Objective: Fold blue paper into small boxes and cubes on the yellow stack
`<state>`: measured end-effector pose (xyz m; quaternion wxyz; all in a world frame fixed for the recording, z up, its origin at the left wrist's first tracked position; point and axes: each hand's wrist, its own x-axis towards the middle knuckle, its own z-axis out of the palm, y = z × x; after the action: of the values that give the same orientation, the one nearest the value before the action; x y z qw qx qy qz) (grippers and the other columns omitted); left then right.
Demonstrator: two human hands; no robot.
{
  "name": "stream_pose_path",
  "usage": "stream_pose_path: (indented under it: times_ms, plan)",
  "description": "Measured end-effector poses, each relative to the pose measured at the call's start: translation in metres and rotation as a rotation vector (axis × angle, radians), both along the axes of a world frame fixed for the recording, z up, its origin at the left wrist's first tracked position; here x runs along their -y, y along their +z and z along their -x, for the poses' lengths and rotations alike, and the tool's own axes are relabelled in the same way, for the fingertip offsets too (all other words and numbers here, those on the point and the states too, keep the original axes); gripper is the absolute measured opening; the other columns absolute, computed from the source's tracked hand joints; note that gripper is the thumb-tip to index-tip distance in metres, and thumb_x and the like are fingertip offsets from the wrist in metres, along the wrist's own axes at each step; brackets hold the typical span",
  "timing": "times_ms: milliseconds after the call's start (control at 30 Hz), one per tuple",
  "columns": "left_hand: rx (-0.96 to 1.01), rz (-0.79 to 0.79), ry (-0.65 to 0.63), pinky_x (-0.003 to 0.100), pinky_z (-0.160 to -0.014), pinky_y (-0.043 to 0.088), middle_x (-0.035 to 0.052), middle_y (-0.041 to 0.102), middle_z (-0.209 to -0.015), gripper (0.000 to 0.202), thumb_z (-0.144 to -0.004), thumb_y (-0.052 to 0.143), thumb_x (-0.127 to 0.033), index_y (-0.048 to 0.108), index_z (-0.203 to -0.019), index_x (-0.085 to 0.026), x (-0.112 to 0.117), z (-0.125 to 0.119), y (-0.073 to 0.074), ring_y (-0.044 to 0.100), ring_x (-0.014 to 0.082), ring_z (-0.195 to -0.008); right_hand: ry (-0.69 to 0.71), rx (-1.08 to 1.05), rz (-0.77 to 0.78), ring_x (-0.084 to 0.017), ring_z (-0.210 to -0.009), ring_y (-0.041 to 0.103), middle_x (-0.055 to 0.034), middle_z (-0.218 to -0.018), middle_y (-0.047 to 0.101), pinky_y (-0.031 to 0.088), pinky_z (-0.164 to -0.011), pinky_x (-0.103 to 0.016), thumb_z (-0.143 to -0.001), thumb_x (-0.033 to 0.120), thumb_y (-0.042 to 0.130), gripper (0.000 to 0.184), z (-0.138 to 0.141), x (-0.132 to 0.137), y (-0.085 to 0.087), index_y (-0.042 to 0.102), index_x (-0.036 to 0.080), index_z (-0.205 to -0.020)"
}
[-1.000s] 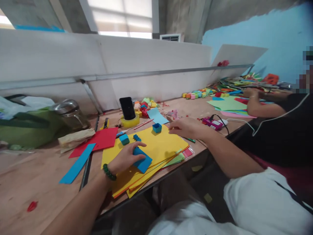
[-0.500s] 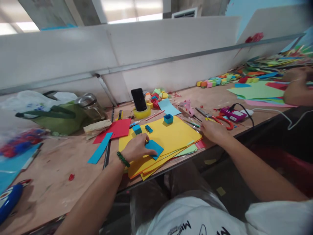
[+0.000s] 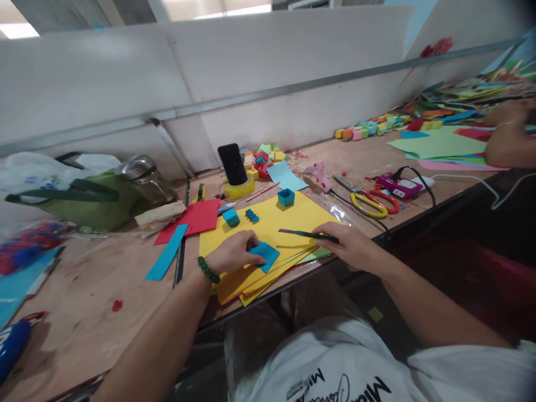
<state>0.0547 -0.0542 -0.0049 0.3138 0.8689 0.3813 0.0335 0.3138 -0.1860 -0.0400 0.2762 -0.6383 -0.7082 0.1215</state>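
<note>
My left hand [image 3: 235, 251], a green bead bracelet at its wrist, has thumb and fingers closed on a small blue paper piece [image 3: 268, 257]. That piece rests on a stack of yellow paper sheets [image 3: 293, 218]. In my right hand [image 3: 349, 245] is a slim green-handled knife [image 3: 312, 235]; its thin grey blade points left above the yellow sheets, apart from the blue piece. Beyond my hands sit a blue paper cube [image 3: 230, 218], a small notched blue piece [image 3: 252, 216] and an open blue paper box [image 3: 286, 197].
Scissors [image 3: 368, 202], a pink glue gun [image 3: 320, 176] and a purple power adapter [image 3: 400, 186] lie to the right. A phone [image 3: 233, 163] leans in a yellow tape roll [image 3: 239, 190] at the back. Another person's arm [image 3: 508, 139] is far right.
My right hand has lifted the knife off the table beside the scissors and carried it left over the yellow sheets. The left hand keeps its grip on the blue paper. The view has tilted slightly.
</note>
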Motion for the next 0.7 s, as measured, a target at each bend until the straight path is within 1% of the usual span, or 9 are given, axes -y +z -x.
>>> stream_pose_path:
  times_ms: [100,200,267,333,433,533,600,700]
  plan:
    - [-0.007,-0.001,-0.054,0.027,-0.058,0.035,-0.003,0.05,-0.069,0.038,-0.055,0.073,-0.044,0.049,-0.072,-0.02,0.001,0.0,0.004,0.046,0.0157,-0.064,0.015,0.076,0.016,-0.018,-0.078,0.063,-0.0063,-0.089,0.067,0.046,-0.07,-0.028,-0.089,0.029,0.051,0.025,0.006,-0.001,-0.002,0.067,0.021,-0.106]
    - [-0.033,0.024,-0.065,0.026,-0.056,0.034,-0.0053,0.046,-0.069,0.042,-0.055,0.074,-0.041,0.048,-0.081,-0.02,0.002,0.0,0.008,0.043,0.0141,-0.063,0.034,0.09,0.025,-0.019,-0.084,0.064,-0.0072,-0.095,0.068,0.047,-0.073,-0.028,-0.09,0.025,0.05,0.026,0.014,-0.001,0.0,0.065,0.02,-0.111]
    - [-0.045,0.055,-0.069,0.025,-0.055,0.034,-0.0063,0.044,-0.068,0.045,-0.056,0.073,-0.04,0.046,-0.086,-0.02,0.003,0.001,0.009,0.042,0.0137,-0.062,0.062,0.089,0.032,-0.02,-0.09,0.064,-0.0072,-0.101,0.068,0.047,-0.076,-0.029,-0.089,0.022,0.051,0.024,0.019,-0.003,0.003,0.064,0.019,-0.108]
    - [-0.046,0.073,-0.084,0.025,-0.055,0.034,-0.0064,0.044,-0.068,0.045,-0.058,0.072,-0.039,0.046,-0.089,-0.02,0.002,0.002,0.008,0.043,0.0137,-0.062,0.102,0.113,0.042,-0.02,-0.089,0.064,-0.006,-0.099,0.068,0.047,-0.075,-0.03,-0.088,0.021,0.051,0.019,0.021,-0.005,0.005,0.064,0.02,-0.103]
    - [-0.032,0.041,-0.125,0.026,-0.058,0.037,-0.0051,0.046,-0.072,0.044,-0.061,0.072,-0.038,0.047,-0.092,-0.02,0.001,0.003,0.005,0.046,0.0145,-0.066,0.147,0.158,0.026,-0.019,-0.087,0.063,-0.0051,-0.094,0.067,0.046,-0.074,-0.029,-0.088,0.022,0.052,0.017,0.02,-0.009,0.005,0.065,0.022,-0.099]
    - [-0.029,-0.016,-0.165,0.028,-0.065,0.04,-0.0025,0.05,-0.079,0.043,-0.063,0.071,-0.036,0.049,-0.095,-0.02,0.001,0.003,0.004,0.048,0.0158,-0.072,0.176,0.15,-0.003,-0.019,-0.088,0.062,-0.0052,-0.093,0.066,0.046,-0.075,-0.028,-0.089,0.024,0.052,0.016,0.015,-0.012,0.001,0.065,0.021,-0.099]
    - [-0.035,-0.038,-0.181,0.029,-0.068,0.042,-0.0008,0.053,-0.084,0.041,-0.064,0.071,-0.035,0.05,-0.096,-0.02,0.002,0.002,0.005,0.049,0.0166,-0.076,0.174,0.127,-0.026,-0.018,-0.087,0.062,-0.0057,-0.093,0.066,0.046,-0.075,-0.028,-0.09,0.025,0.051,0.017,0.011,-0.012,0.001,0.066,0.02,-0.098]
    - [-0.035,-0.053,-0.207,0.029,-0.07,0.044,0.0006,0.056,-0.089,0.037,-0.066,0.069,-0.031,0.051,-0.096,-0.02,0.004,0.0,0.008,0.051,0.017,-0.079,0.132,0.127,-0.088,-0.018,-0.083,0.062,-0.0061,-0.091,0.066,0.046,-0.072,-0.028,-0.09,0.025,0.05,0.018,0.007,-0.012,0.003,0.066,0.02,-0.097]
